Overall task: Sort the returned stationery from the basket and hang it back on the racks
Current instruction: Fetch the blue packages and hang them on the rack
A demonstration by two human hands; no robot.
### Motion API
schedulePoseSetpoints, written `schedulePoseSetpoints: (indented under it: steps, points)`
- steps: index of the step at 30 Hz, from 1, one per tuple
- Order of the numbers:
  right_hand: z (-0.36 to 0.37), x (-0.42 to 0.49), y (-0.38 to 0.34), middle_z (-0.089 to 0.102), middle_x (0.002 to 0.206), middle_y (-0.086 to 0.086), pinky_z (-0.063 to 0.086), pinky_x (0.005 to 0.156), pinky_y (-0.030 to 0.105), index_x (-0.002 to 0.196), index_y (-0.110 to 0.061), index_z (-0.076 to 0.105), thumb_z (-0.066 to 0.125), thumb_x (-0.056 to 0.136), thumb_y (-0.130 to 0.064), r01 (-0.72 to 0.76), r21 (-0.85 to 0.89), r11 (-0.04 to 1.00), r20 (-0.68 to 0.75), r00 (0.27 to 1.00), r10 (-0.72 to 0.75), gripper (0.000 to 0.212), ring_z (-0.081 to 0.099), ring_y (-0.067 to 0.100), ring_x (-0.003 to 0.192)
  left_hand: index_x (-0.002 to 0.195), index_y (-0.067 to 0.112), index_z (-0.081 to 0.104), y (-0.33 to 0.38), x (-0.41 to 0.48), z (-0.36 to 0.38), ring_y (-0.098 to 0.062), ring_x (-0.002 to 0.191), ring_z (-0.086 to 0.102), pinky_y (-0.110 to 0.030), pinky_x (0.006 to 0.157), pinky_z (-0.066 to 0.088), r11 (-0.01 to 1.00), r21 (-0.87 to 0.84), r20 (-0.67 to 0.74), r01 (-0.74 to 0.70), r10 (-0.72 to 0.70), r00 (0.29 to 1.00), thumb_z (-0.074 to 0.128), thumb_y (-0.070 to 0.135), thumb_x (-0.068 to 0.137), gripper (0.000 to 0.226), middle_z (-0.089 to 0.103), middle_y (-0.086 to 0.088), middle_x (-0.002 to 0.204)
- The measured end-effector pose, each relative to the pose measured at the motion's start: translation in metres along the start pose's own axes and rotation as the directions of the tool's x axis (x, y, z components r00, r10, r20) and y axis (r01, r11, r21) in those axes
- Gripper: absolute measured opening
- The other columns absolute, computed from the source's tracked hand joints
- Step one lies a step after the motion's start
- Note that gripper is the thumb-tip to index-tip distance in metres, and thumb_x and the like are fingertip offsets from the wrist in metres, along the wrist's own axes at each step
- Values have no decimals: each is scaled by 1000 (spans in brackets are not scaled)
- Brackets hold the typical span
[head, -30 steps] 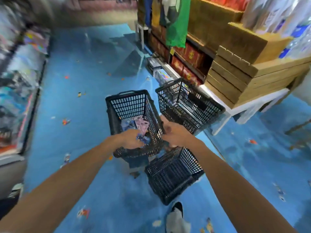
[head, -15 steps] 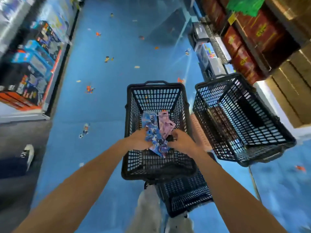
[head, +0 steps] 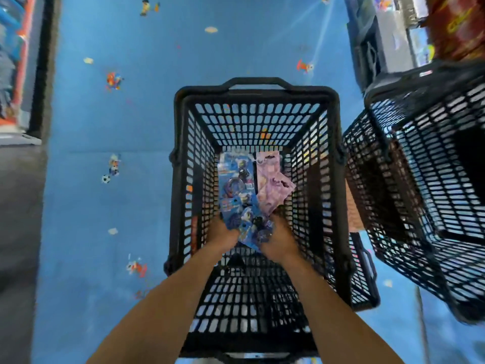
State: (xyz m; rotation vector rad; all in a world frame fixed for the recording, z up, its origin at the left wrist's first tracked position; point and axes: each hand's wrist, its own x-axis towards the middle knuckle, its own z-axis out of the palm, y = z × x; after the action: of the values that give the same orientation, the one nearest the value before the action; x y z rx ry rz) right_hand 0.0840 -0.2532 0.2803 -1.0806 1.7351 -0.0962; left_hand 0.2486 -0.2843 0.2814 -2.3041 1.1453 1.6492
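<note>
A black plastic basket with lattice walls holds flat, glossy blue packets and pale pink packets side by side, reaching its far wall. Inside the basket, the left hand and right hand both grasp the near ends of the blue packets. A second basket of the same mesh tilts just beside its right edge, over the blue floor.

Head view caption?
Left hand and right hand grip blue card packets beside pink packet in black plastic mesh basket.
</note>
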Motion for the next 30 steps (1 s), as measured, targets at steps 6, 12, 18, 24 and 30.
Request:
schedulePoseSetpoints:
  steps: [6, 12, 18, 24, 30]
  points:
    - [13, -8, 10, 52, 126, 5, 48, 97, 35, 139, -21, 46, 75, 81, -20, -111, -162, 981, -82, 992, 99, 64, 50, 30, 118, 115, 28, 66, 4, -6, 9, -25, 93, 67, -37, 80, 55, 982, -186, -81, -15, 0, 997, 68, 40, 95, 24, 73, -1, 108]
    - [14, -5, 15, 50, 129, 2, 55, 91, 37, 139, -28, 43, 88, 67, -26, -103, -2, 995, -114, 988, 102, 86, 59, 23, 113, 119, 17, 66, 1, -1, 9, -24, 94, 58, -33, 76, 40, 994, -106, -99, -7, -3, 995, 43, 42, 107, 36, 67, -6, 115]
    - [8, -23, -1, 62, 108, 1, 43, 79, 29, 109, -26, 54, 69, 80, -48, -202, 167, 965, -82, 973, 218, 40, 60, 22, 95, 102, 5, 69, 10, -21, 3, -33, 91, 64, -42, 78, 49, 986, -161, -101, -38, 22, 995, 40, 38, 108, 44, 69, -15, 99]
    - [13, -31, -24, 62, 106, -4, 51, 79, 35, 113, -27, 59, 70, 65, -61, -74, 194, 978, -150, 983, 104, 60, 60, 16, 98, 104, 21, 59, 11, -32, 0, -32, 98, 68, -56, 89, 59, 842, -536, -38, -61, 49, 998, 56, 62, 82, 47, 67, -13, 108]
    - [1, -30, -37, 52, 119, 5, 49, 86, 31, 95, -23, 58, 85, 71, -49, 43, 476, 878, -124, 992, 19, 45, 54, 17, 112, 117, 21, 67, 22, -33, -10, -14, 94, 75, -35, 84, 62, 760, -627, -111, -172, 132, 985, 80, 26, 89, 30, 76, 1, 106]
